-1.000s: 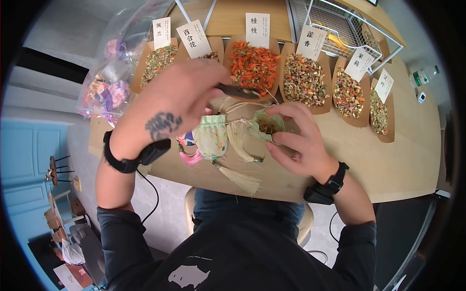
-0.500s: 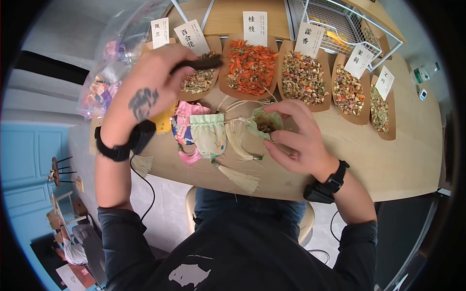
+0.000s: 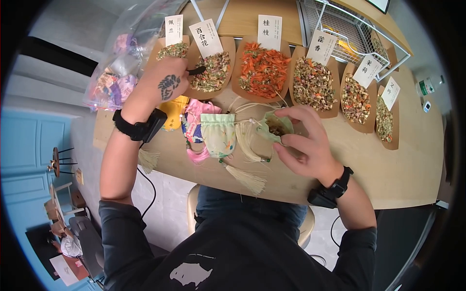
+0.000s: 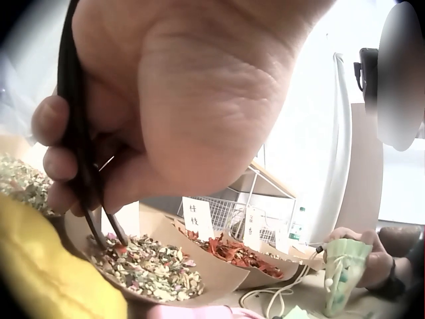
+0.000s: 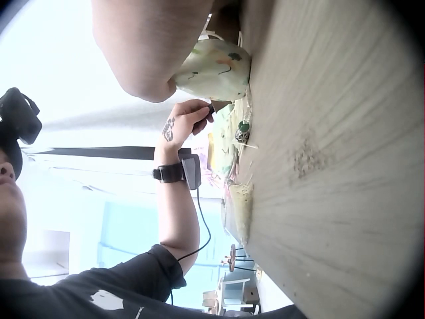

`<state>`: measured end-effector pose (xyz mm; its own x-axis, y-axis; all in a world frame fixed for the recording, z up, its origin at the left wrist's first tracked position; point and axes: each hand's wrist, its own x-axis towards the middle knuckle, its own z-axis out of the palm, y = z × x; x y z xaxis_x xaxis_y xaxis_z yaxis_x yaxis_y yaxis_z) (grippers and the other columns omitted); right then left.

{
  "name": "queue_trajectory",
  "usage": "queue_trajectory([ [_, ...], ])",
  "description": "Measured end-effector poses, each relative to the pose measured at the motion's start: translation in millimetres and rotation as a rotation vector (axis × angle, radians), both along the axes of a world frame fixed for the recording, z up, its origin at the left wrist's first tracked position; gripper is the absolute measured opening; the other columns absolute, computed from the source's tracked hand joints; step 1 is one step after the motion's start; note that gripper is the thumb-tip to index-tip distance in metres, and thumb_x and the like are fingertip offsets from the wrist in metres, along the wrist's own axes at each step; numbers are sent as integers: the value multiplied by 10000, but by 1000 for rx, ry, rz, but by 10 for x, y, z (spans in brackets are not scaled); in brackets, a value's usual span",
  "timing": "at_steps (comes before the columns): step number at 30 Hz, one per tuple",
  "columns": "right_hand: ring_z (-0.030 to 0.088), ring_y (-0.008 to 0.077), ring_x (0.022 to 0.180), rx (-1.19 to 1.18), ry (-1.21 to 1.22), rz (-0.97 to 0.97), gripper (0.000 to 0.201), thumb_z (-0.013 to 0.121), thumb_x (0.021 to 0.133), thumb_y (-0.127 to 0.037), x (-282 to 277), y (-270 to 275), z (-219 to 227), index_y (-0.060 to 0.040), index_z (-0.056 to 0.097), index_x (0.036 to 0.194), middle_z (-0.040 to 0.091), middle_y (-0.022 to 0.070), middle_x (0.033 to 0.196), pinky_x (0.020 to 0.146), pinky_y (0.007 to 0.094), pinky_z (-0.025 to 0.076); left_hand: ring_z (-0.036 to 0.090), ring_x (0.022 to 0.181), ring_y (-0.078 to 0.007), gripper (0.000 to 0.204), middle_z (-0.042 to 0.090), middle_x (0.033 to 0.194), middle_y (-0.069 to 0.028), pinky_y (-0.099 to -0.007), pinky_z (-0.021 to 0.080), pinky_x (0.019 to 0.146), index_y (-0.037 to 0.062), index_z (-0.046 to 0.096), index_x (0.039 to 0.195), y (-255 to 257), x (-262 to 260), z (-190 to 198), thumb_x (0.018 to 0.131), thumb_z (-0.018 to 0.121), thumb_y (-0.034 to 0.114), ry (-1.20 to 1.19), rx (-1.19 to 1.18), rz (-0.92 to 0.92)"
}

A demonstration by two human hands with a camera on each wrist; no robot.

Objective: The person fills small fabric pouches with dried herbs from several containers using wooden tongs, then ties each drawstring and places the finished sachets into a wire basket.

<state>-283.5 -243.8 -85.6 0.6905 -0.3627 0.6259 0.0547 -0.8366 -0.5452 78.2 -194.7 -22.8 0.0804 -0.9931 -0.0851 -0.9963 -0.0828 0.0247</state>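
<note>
My left hand (image 3: 171, 81) grips dark tongs (image 4: 78, 143) over the second paper tray from the left. In the left wrist view, their two tips dip into the mixed dried herbs (image 4: 156, 269), beside a reddish bit. With its fingers and thumb my right hand (image 3: 310, 143) holds a pale green drawstring pouch (image 3: 264, 131) at its rim. The pouch's mouth faces up, with brownish herbs visible inside. Between the hands lie another pale green pouch (image 3: 218, 138) with a cream tassel (image 3: 247, 179), a pink pouch (image 3: 196, 110) and a yellow pouch (image 3: 171, 116).
Several labelled paper trays curve along the table's back, one with orange-red herbs (image 3: 264, 70). A clear plastic bag (image 3: 114, 80) of colourful pouches sits at the left. Behind stands a white wire rack (image 3: 340, 29); a bottle (image 3: 429, 86) is at far right.
From near the green pouch, my left hand with the tongs has swung left and lowered to the second tray. My right hand keeps its hold on the pouch.
</note>
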Motion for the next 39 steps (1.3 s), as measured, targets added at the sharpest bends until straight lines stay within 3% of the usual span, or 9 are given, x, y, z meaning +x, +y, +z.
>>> queue_trajectory([
  [9,614,366,1071,6,7,-1,141,820,797,-60,-5,-2,-7,-39,683,820,650,177,1303,855,448,554,678,993,-452,233,725,1002,-252,-486,526,872,-23,726,1106,16,-213,63,919,659,99,243,-10,-91],
  [18,614,365,1094,11,21,-7,136,819,798,-56,-7,0,-8,-39,686,822,648,173,1305,844,439,563,670,992,-459,202,712,1015,-234,-524,531,862,2,689,1114,4,-205,-90,917,685,50,129,-87,-142],
  [21,613,365,1105,12,22,-12,132,818,799,-55,-3,3,-2,-39,688,821,648,171,1306,836,435,565,688,956,-426,134,708,1001,-190,-524,551,823,19,673,1031,1,-164,-149,902,639,31,117,-126,-182],
  [25,613,364,1109,10,28,-17,129,817,800,-55,-4,3,-3,-40,690,816,648,170,1307,828,434,567,665,1005,-467,204,707,1043,-240,-523,532,866,-5,667,1130,17,-126,-141,927,661,15,170,-142,-199],
  [34,616,372,1125,5,28,-20,127,815,807,-60,-19,4,-8,-42,692,832,647,174,1314,830,437,569,657,981,-475,196,702,1036,-243,-495,525,840,-14,655,1125,111,-167,74,931,667,13,226,-205,-196],
  [39,617,378,1127,24,17,-15,125,811,817,-73,-18,-1,-7,-42,691,832,642,180,1315,862,449,565,649,947,-462,191,692,981,-226,-488,514,805,10,658,1102,180,-524,409,913,686,8,266,-234,-235],
])
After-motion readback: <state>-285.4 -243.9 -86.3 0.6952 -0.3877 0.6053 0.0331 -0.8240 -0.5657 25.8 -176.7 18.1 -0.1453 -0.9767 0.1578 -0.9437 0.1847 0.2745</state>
